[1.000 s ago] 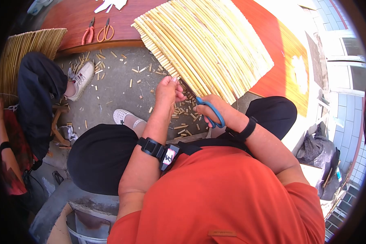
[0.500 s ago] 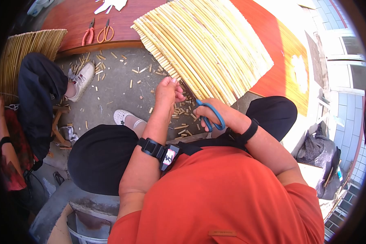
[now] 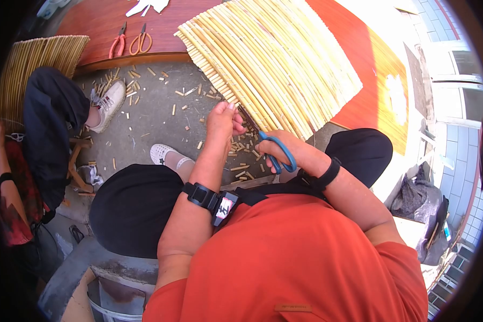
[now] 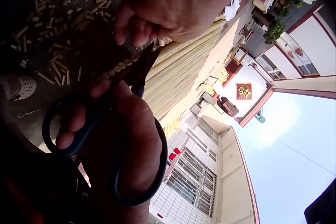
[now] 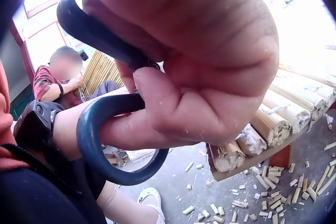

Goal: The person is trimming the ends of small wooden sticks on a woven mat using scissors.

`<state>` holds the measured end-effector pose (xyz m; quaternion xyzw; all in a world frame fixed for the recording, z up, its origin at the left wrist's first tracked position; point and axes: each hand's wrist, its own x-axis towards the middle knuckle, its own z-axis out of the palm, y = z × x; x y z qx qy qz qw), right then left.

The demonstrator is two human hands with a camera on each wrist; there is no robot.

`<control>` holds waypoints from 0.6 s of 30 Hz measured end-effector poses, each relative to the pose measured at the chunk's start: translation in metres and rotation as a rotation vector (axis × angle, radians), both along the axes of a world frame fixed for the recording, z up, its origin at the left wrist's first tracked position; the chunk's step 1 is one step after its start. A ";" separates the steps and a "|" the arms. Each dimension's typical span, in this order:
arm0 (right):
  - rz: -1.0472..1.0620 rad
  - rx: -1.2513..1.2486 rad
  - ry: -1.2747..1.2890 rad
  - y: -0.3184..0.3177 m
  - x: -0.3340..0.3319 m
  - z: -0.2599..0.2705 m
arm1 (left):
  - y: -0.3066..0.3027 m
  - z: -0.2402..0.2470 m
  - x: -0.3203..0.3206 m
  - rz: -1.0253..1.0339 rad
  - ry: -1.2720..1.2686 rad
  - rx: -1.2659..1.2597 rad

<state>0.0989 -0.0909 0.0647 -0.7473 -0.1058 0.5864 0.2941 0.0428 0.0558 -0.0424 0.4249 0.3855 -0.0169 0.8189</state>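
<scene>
Gripping the blue-handled scissors (image 3: 291, 154), fingers threaded through and curled round the loops, the right hand (image 3: 300, 147) that I follow from afar sits close against the stalk mat (image 3: 279, 64). That mat lies on the red-brown table (image 3: 91, 37), its row of stalk ends (image 5: 278, 132) along the table's near edge. I have the left hand (image 3: 222, 121) at the same row, fingers bent, thumb and forefinger up against a stalk end; whether they truly pinch it, I cannot tell.

My chief worry is that left hand: the dark blades (image 3: 250, 118) run along the row toward it, so one squeeze with the tips too far forward could nick skin. I can't make out from any view how far the blades stand apart, which makes this harder to judge. I would also guess that a thick, round stalk may roll or slip under the bite, leaving a crushed or ragged end. A hard push might shift the whole mat, since I see nothing fastening it down. Offcuts (image 3: 241, 167) strewn over the floor (image 3: 150, 115) below the near edge could roll under the white shoe (image 3: 159, 154) if it moves among them.
</scene>
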 end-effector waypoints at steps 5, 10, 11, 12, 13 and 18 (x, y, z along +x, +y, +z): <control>0.006 0.037 -0.049 0.001 -0.001 -0.005 | 0.000 -0.001 -0.001 -0.007 0.000 -0.010; 0.029 0.045 -0.107 -0.001 -0.002 -0.007 | -0.001 0.001 -0.001 -0.016 0.016 0.006; 0.034 0.030 -0.129 -0.001 -0.003 -0.008 | -0.001 0.003 -0.002 -0.010 0.027 0.015; 0.032 0.029 -0.129 -0.001 -0.004 -0.008 | -0.001 0.008 -0.002 -0.012 0.027 0.015; 0.024 0.006 -0.129 -0.001 -0.005 -0.008 | -0.001 0.015 -0.001 0.028 0.038 -0.014; 0.098 -0.011 -0.199 -0.005 -0.004 -0.012 | -0.001 0.015 -0.001 0.010 0.047 -0.056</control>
